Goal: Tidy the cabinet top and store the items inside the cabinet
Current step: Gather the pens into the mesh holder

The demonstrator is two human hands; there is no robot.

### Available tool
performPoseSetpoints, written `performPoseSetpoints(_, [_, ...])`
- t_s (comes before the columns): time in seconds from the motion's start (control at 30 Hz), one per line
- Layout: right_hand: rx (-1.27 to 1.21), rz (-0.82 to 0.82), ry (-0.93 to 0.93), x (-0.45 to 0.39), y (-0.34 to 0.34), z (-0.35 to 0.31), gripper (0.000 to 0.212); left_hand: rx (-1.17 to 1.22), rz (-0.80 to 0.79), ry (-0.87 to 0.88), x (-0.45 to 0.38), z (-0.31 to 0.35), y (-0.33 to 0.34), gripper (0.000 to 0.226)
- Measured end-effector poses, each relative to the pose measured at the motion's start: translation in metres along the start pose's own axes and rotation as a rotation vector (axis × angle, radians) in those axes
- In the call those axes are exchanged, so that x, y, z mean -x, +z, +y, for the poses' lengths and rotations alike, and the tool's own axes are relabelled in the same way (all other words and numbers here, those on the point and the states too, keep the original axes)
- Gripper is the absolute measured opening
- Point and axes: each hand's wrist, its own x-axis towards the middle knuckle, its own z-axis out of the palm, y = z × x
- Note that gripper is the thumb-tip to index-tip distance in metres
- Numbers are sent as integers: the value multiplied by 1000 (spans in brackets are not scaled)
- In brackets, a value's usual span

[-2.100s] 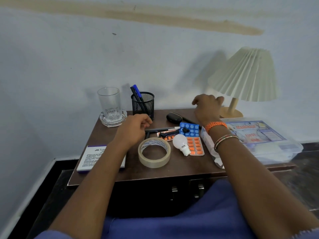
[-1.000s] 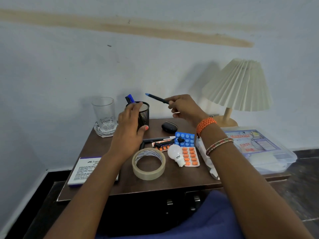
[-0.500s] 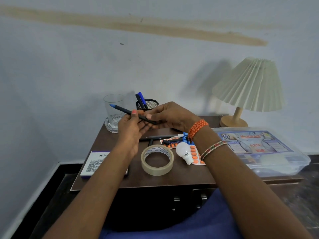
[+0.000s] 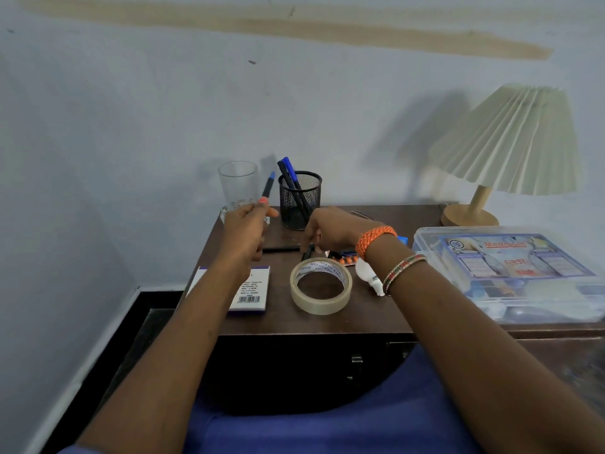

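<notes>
My left hand (image 4: pixel 245 229) holds a dark pen with a blue tip (image 4: pixel 268 185) upright, just left of the black mesh pen holder (image 4: pixel 300 200), which has two pens in it. My right hand (image 4: pixel 330 229) reaches down over the dark pens (image 4: pixel 281 248) lying on the brown cabinet top (image 4: pixel 327 322); its fingertips touch one near the tape roll (image 4: pixel 321 285). Whether it grips that pen I cannot tell. Orange pill strips (image 4: pixel 347 260) and a white bulb (image 4: pixel 368 275) lie partly hidden under my right wrist.
A clear glass (image 4: pixel 237 185) stands behind my left hand. A white box (image 4: pixel 252 291) lies at the front left. A clear first aid case (image 4: pixel 510 273) fills the right side, with a pleated lamp (image 4: pixel 510 142) behind it. Cabinet doors (image 4: pixel 357 362) are shut below.
The pen passed from my right hand to my left, which lifted it upright beside the holder. My right hand dropped to the pens lying on the cabinet top.
</notes>
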Motion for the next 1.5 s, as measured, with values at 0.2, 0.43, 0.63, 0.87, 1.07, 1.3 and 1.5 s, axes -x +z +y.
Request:
performPoseSetpoints(0.2, [-3,-31,-25,-5,12,8,34,-87,-43,26,2,-4,-5,28])
performPoseSetpoints(0.43, [69,2,-44,-9,14,7,18,-136,-42,56,-1,-8,-6,25])
performPoseSetpoints(0.63, [9,65,-54,-6,4,9,17,-185,-15,118,-1,-9,-3,16])
performPoseSetpoints(0.87, [-522,449,9,0,-14,10,10,-264,-12,192,-2,-10,1,11])
performPoseSetpoints(1.07, [-979,612,35,-1,-19,14,17,-301,-12,192,-5,-12,-1,20])
performPoseSetpoints(1.3, [-1061,615,40,2,-21,14,16,-304,-26,168,-2,-10,-1,22])
performPoseSetpoints(1.5, [-1060,604,19,4,-22,14,20,-339,-38,173,5,-5,2,25])
